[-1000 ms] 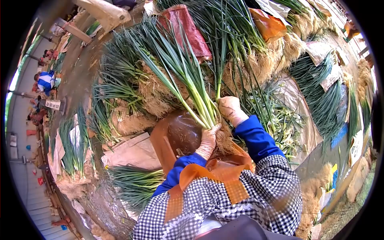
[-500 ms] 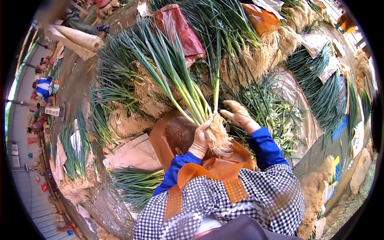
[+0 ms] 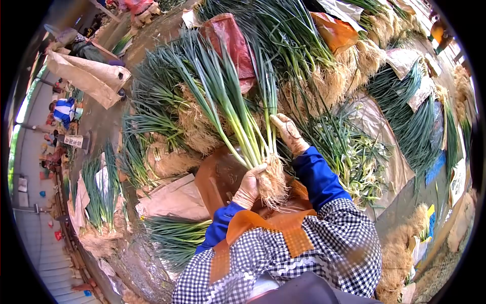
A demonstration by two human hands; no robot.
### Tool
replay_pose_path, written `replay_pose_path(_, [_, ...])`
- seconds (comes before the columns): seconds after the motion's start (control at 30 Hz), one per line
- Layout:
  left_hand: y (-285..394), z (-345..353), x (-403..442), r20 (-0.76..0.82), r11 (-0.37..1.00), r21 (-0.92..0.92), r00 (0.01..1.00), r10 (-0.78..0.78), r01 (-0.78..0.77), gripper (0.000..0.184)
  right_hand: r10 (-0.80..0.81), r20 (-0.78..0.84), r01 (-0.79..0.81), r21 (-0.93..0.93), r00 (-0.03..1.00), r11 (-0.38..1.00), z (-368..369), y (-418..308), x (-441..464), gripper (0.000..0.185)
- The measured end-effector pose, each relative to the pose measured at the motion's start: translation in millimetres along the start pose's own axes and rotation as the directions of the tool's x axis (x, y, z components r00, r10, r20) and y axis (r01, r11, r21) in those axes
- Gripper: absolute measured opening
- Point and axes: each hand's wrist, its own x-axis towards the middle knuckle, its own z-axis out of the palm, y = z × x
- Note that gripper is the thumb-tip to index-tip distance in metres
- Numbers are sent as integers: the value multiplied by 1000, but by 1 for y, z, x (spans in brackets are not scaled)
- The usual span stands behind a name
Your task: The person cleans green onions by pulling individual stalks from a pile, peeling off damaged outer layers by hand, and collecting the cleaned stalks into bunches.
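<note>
Green onions: the bunch (image 3: 238,124) is on the near side of the red bag (image 3: 232,30), with its leaf tips pointing toward the bag and some leaves seeming to cross it.
Left hand: the left hand (image 3: 247,188) grips the bunch low down, on the pale stems just above the roots (image 3: 273,185). This looks like a good spot, as the stems are firm there.
Right hand: the right hand (image 3: 289,134) has bent fingers touching the thin stalks (image 3: 271,93) on the bunch's right side. I cannot tell how hard it squeezes.
Roots: they hang in a fluffy clump, on the side away from the red bag. It is best to line them up so no stem pokes out.
Leaves: they spread out like a fan toward the red bag. A soft touch is best, since green leaves may bend or snap.
Good way: hold snug with the left hand, and use light right fingers to bring the stalks side by side.
Watch out: a loose grip could let a thin stalk slip.
</note>
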Motion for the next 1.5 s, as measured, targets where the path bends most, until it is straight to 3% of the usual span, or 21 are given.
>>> replay_pose_path(0.07, [1, 21, -9, 54, 996, 71, 997, -49, 45, 32, -192, -154, 113, -415, 969, 903, 5, 16, 4, 40])
replay_pose_path(0.17, [-15, 30, 5, -27, 976, 185, 992, 124, -117, 31, -228, 7, 108, -894, 974, 435, 6, -18, -21, 27])
replay_pose_path(0.23, [-19, 23, 12, -63, 977, 178, 990, 128, -115, 32, -200, -85, 78, -726, 976, 684, -1, -17, -22, 28])
replay_pose_path(0.3, [-23, 14, 15, -30, 971, 150, 981, 192, -186, 32, 27, -105, -52, -250, 994, 967, -13, -22, -27, 32])
replay_pose_path(0.4, [-19, 20, 4, 11, 990, 51, 992, 128, -129, 35, 202, -24, -199, 84, 979, 976, -17, -36, -36, 27])
replay_pose_path(0.47, [-16, 18, 6, 77, 996, 35, 994, 78, -81, 36, -48, -243, -4, -208, 969, 978, -11, -35, -37, 22])
replay_pose_path(0.53, [-17, 16, 1, 56, 995, 37, 995, 88, -90, 36, -9, -309, -2, -34, 951, 999, -9, -39, -30, 18])
replay_pose_path(0.6, [-15, 22, -2, 47, 984, 101, 989, 140, -145, 35, -160, -322, 87, -230, 933, 969, -19, -26, -11, 22])
replay_pose_path(0.7, [-13, 21, 2, 49, 964, 178, 980, 194, -200, 32, -379, -14, 286, -629, 925, 722, -9, -51, -11, 33])
replay_pose_path(0.73, [-19, 16, 3, -10, 932, 256, 964, 267, -256, 31, -585, 261, 571, -693, 768, 440, -9, -54, -3, 33])
replay_pose_path(0.83, [-19, 24, 0, -39, 928, 285, 964, 262, -241, 31, 117, 294, 285, -954, 949, 91, -5, -63, 9, 26])
replay_pose_path(0.87, [-19, 24, 0, -51, 923, 302, 963, 264, -237, 31, 131, 338, 321, -937, 932, 134, -12, -53, 17, 19])
replay_pose_path(0.93, [-17, 25, 0, -37, 921, 300, 962, 271, -248, 32, -108, 423, 418, -764, 900, 492, -39, -36, 36, 17])
replay_pose_path(1.03, [-14, 29, -4, -4, 927, 276, 965, 264, -252, 32, -206, -151, 163, -255, 967, 953, -66, -140, 17, 23])
replay_pose_path(1.13, [-14, 23, -6, -12, 923, 306, 968, 251, -235, 33, -455, -517, 263, -402, 725, 877, -120, -188, -26, 15])
replay_pose_path(1.17, [-11, 29, -9, -1, 943, 249, 973, 229, -221, 33, -405, -476, 174, -457, 780, 872, -145, -189, -39, 15])
replay_pose_path(1.23, [-10, 28, -8, -24, 974, 167, 987, 157, -151, 33, -171, -437, -328, -835, 883, 442, -172, -164, -49, 18])
replay_pose_path(1.3, [-2, 37, -16, 53, 996, 78, 997, 48, -52, 38, -5, -397, -396, -913, 918, -103, -174, -116, -58, 32])
replay_pose_path(1.4, [5, 25, -13, 273, 992, -83, 960, -65, 90, 52, -318, -201, -24, -876, 926, 482, -133, -64, -52, 52])
replay_pose_path(1.47, [22, 43, -36, 314, 994, 86, 949, 37, -68, 59, -576, -255, -70, -944, 777, 323, -121, -29, -24, 52])
replay_pose_path(1.5, [30, 60, -49, 319, 975, 130, 939, 129, -178, 59, -361, -380, -228, -888, 852, 399, -108, -11, -21, 52])
